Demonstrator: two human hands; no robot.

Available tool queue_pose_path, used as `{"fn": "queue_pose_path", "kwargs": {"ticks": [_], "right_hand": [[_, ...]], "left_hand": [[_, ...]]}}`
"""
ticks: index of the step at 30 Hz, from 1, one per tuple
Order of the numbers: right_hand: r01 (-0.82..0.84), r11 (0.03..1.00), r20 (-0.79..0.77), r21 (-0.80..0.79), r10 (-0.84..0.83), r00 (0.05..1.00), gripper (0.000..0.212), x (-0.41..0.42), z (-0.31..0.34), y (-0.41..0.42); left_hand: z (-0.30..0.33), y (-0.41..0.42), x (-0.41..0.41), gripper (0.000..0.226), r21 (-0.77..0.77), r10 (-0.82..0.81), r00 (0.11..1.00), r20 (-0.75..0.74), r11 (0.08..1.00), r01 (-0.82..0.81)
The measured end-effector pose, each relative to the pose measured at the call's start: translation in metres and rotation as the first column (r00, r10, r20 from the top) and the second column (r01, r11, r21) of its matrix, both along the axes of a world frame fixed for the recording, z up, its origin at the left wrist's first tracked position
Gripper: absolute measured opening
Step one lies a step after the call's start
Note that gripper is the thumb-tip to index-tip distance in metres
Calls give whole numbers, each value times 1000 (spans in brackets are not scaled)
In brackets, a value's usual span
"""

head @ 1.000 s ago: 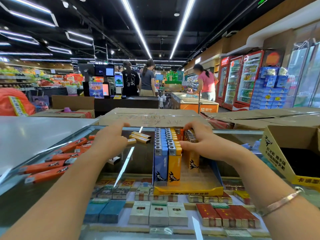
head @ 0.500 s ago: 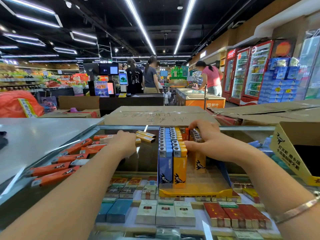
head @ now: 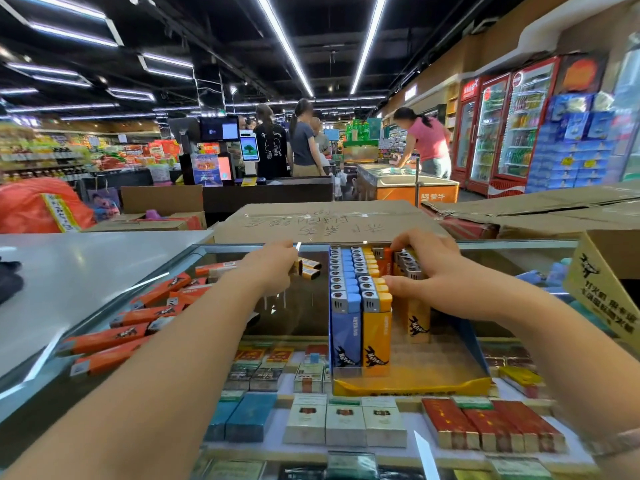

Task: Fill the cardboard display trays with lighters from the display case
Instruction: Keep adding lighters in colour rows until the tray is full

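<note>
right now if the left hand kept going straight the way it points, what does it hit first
Most likely the loose yellow lighters lying on the glass just past the left hand; its fingers already look at or on them, though depth is unclear. Behind them lies the cardboard box.

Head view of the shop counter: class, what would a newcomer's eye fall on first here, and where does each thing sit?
First, the yellow tray at centre on the glass counter, with blue lighters and yellow lighters standing in rows. The right hand grips lighters at the tray's far right; the left hand reaches for loose yellow ones beside it. Orange lighters lie scattered at left.
</note>
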State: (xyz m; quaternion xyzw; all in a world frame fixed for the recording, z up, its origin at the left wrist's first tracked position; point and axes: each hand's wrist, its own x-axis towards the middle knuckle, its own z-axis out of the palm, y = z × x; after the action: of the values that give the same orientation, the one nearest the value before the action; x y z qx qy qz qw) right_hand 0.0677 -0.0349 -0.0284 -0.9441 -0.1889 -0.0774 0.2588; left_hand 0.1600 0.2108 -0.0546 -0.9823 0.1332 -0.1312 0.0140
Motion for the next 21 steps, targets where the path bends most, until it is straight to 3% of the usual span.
{"fn": "queue_pose_path", "kwargs": {"ticks": [4,9,14,18,21], "right_hand": [[-11,1000,3,9,11,1000,44,2,-2,-1],[-21,1000,8,-6,21,1000,44,4,0,-1],[-13,1000,-6,-13,13,1000,43,4,0,-4],[-9,1000,-12,-9,9,1000,42,4,-1,-3],[-10,1000,-13,6,10,1000,42,2,0,-2]], "left_hand": [[1,-13,20,31,-40,-32,999,-19,999,32],[5,-19,36,60,-65,51,960,-277,995,-72],[13,-26,24,23,-5,55,947,-316,998,-59],[13,-36,13,14,165,46,987,-157,986,-19],[5,-40,2,9,44,7,993,-122,999,-2]]}}
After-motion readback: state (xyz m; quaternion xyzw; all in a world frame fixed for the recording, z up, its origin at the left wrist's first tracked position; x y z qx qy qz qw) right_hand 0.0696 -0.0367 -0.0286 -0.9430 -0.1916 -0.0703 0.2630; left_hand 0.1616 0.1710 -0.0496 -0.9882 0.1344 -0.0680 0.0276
